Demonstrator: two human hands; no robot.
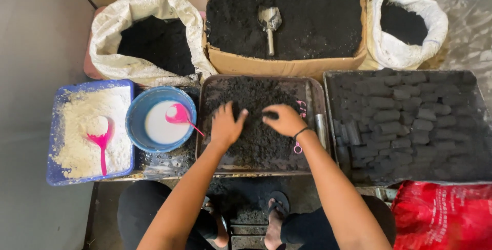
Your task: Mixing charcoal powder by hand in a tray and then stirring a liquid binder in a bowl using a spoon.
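Head view: both hands press into the black mix in the metal tray point(312, 94), directly ahead. Left hand point(225, 125) lies spread flat on the heap point(256, 142); right hand point(285, 120) seems pinched on a clump, equally near.

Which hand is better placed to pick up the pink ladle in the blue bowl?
Probably the left hand: it rests on the black mix beside the blue bowl, near the pink ladle. The right hand is farther off.

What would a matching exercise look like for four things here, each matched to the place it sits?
Things:
1. metal scoop
2. pink ladle
3. pink spoon
4. left hand

Places:
A. in the blue tray of white powder
B. on the dark mix in the metal tray
C. in the cardboard box
D. in the blue bowl of white liquid

Pairs: 1-C, 2-D, 3-A, 4-B
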